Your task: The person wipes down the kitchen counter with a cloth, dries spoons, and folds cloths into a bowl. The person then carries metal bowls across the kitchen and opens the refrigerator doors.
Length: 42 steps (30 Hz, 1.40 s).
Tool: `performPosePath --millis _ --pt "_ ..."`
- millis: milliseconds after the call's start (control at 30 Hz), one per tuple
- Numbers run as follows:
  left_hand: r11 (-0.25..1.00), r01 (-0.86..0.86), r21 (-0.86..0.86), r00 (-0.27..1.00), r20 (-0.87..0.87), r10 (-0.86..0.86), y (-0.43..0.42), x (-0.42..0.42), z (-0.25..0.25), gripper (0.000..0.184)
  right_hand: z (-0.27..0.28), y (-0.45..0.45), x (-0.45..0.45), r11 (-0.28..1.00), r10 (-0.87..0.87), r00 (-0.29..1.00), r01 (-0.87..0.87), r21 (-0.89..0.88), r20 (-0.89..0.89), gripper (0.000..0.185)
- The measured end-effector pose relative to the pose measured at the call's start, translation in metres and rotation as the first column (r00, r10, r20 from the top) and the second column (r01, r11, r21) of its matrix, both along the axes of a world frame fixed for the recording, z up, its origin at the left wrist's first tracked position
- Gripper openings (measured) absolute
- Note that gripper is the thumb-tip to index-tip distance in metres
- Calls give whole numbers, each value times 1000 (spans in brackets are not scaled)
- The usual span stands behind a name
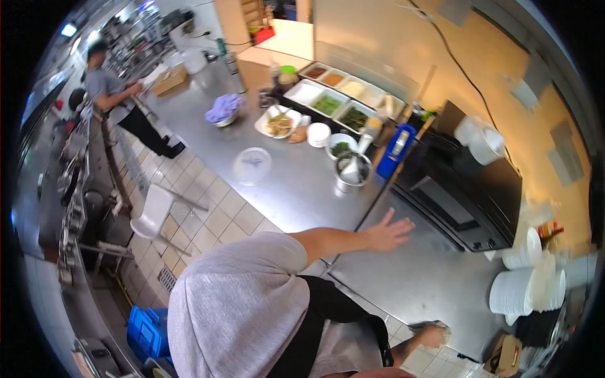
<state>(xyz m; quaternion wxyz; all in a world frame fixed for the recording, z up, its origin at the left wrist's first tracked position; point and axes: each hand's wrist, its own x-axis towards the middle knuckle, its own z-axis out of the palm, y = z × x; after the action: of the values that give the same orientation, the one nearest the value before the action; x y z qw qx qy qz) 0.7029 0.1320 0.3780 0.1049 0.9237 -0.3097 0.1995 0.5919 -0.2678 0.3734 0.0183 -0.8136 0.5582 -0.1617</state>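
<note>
My left hand [389, 233] is stretched over the steel counter [403, 277] in front of the black microwave [444, 205], fingers spread and holding nothing. At the counter's near edge, low in view, my right hand [433, 335] is closed around what looks like a pale, crumpled cloth [446, 332]. Its fingers are partly hidden. Beyond my left hand stand a steel pot [351, 173] with utensils in it and a bowl of greens [341, 146]. A blue upright box [396, 151] is beside the microwave.
Stacked white plates [512, 293] stand at the right. Farther along are ingredient trays [328, 104], a plate of food [278, 123], a clear round lid [253, 166] and a bowl with purple cloth [224, 110]. A white chair [154, 211] and another person [113, 91] are left.
</note>
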Motion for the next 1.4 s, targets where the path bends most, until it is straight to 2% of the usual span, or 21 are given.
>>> performPosePath --millis 33,67,100,133,167,200,233,300,367,400,433,500,533,667,700,800,900,1133,1233,1333,1400 --pt "993 64 -100 996 -49 -69 5 -22 13 46 7 55 -10 997 31 999 -28 -70 42 60" --pt "970 125 -209 984 -100 -149 10 -44 28 43 -35 72 -24 954 139 981 -169 -249 -134 60" --pt "952 160 -260 974 -114 -195 21 -68 37 43 -22 136 -39 853 112 892 -312 -418 -437 60" --pt "931 190 -311 962 -131 -240 34 -94 46 42 -68 152 -61 785 249 789 -504 -361 -561 60" --pt "905 221 -364 946 -146 -289 49 -117 49 42 -47 217 -89 606 705 697 -687 -400 -128 59" --pt "902 156 -402 947 -198 -252 72 -140 49 42 -77 237 -110 433 886 460 -868 -243 -66 58" --pt "894 94 -438 946 -242 -218 102 -162 51 42 -44 298 -124 297 876 314 -949 104 366 51" --pt "864 -74 -498 964 -259 -67 168 -210 35 42 -29 364 -141 20 734 262 -930 366 626 41" --pt "758 -308 -575 949 -236 207 250 -263 14 40 45 425 -149 -106 867 145 -880 463 476 37" --pt "646 -469 -603 883 -344 321 294 -291 4 40 54 446 -144 -96 857 84 -943 319 508 40" --pt "682 -576 -451 813 -232 534 338 -323 13 41 63 459 -133 -74 852 25 -983 167 523 43" --pt "480 -799 -361 581 -264 770 416 -391 25 34 91 481 -96 -86 881 1 -983 161 473 58" --pt "353 -890 -289 436 -311 845 440 -422 50 31 105 490 -80 -24 912 66 -977 212 406 68" --pt "-13 -986 -167 31 -259 965 518 -526 23 27 85 512 -27 232 970 232 -973 9 70 76" --pt "-25 -985 -173 24 -280 960 524 -540 17 27 73 514 -24 308 949 312 -949 -70 -50 75" --pt "-39 -981 -191 36 -373 927 536 -552 -1 28 23 512 -22 125 987 132 -989 -80 -89 62" --pt "32 -979 -202 127 -478 869 542 -530 -12 27 8 534 -44 35 996 32 -999 -30 83 51" --pt "281 -911 -302 399 -468 789 600 -415 3 27 0 676 -107 -595 772 -575 -804 -9 271 41" --pt "367 -901 -230 431 -403 807 656 -395 26 28 36 744 -93 -736 649 -447 -572 361 616 40" --pt "333 -936 -114 351 -380 856 732 -419 35 33 70 750 -39 -623 695 -493 -776 96 523 41" --pt "106 -992 -74 127 -428 895 786 -469 -6 35 81 728 -6 -265 849 -196 -961 74 491 46"
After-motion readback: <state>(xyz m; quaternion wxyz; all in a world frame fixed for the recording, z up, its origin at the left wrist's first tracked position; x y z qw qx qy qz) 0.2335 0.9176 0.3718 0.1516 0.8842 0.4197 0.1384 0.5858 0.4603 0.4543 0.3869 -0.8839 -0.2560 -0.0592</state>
